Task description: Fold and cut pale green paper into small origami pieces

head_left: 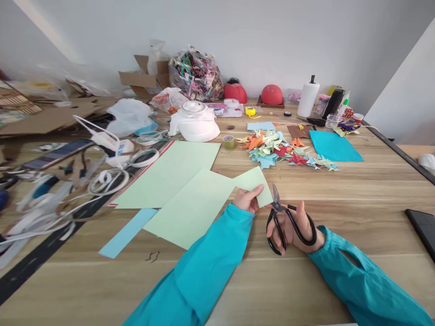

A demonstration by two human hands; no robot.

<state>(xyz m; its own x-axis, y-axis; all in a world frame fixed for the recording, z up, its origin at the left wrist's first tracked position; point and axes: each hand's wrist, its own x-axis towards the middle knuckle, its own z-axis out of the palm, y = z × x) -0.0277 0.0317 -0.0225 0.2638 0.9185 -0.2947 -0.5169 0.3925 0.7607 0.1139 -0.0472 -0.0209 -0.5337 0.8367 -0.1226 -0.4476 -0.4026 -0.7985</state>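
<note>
Room: wooden tabletop, white wall beyond far edge
Axis: scissors near front edge, blades together, tips toward far edge
Grip: right hand wrapped through scissors handles; left hand pinching green paper

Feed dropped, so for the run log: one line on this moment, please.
left hand: holds small green paper | right hand: grips black scissors, tip beside paper | table: larger green sheets, blue strip
</note>
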